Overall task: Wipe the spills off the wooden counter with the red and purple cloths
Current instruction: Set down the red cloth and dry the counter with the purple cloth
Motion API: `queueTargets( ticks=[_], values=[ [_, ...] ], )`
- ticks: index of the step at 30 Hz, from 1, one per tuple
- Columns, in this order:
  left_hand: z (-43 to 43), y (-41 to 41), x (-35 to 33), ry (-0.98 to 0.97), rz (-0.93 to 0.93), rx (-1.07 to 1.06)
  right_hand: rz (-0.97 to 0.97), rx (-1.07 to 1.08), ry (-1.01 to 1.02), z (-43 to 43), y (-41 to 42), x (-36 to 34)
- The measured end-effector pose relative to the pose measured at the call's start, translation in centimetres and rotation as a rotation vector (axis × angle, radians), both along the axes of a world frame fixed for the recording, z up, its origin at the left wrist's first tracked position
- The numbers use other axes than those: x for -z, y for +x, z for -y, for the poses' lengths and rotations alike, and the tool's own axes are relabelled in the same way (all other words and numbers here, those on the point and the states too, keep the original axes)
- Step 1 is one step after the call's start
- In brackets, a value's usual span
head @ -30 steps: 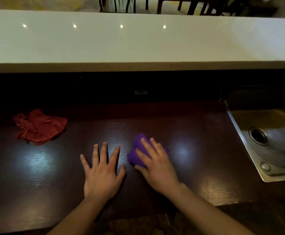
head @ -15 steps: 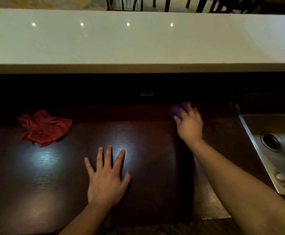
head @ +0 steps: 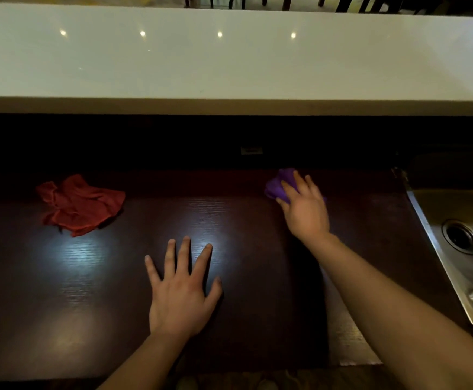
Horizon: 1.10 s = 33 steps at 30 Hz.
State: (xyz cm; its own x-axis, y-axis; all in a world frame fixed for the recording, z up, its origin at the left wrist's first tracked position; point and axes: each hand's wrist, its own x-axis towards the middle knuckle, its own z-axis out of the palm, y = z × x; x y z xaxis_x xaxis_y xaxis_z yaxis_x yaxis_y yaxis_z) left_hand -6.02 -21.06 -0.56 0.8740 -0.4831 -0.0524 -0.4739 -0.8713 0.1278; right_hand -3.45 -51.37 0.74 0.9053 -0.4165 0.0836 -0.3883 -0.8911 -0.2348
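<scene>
The right hand's fingers are curling over the purple cloth, pinning it flat against the far edge of the wooden worktop, near the sink. The left hand is lying splayed and empty on the wood. The red cloth is sitting crumpled far left, untouched. Both cloths are looking soft, light and limp, likely to bunch, so pressing a wide palm over the bundle's middle is probably working better than pinching an edge.
</scene>
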Motion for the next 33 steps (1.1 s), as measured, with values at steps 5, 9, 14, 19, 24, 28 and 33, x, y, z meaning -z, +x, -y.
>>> queueTargets(
  ticks=[5,9,14,19,24,28,33],
  values=[
    [0.0,-0.1,-0.2,-0.007,-0.001,-0.001,0.01,-0.092,0.071,-8.1,5.4,-0.7],
    [-0.1,-0.1,-0.2,-0.038,0.007,-0.002,0.002,-0.488,0.126,-13.9,4.2,0.0],
    [-0.1,-0.1,-0.2,-0.073,0.006,-0.007,0.034,-0.417,0.06,-4.8,-3.2,-0.3],
    [0.0,0.0,-0.3,-0.047,-0.013,-0.013,0.068,0.067,0.067,2.4,-9.6,-0.4],
    [-0.1,-0.1,-0.4,-0.064,-0.029,-0.029,0.12,0.073,0.033,-6.0,-8.8,0.3],
    [-0.3,-0.1,-0.7,-0.105,-0.047,-0.03,0.083,-0.245,0.009,-13.7,-7.8,1.2],
    [-1.0,0.4,-1.4,-0.302,-0.126,-0.056,0.015,-0.315,-0.02,-7.1,-6.5,0.4]
  ],
)
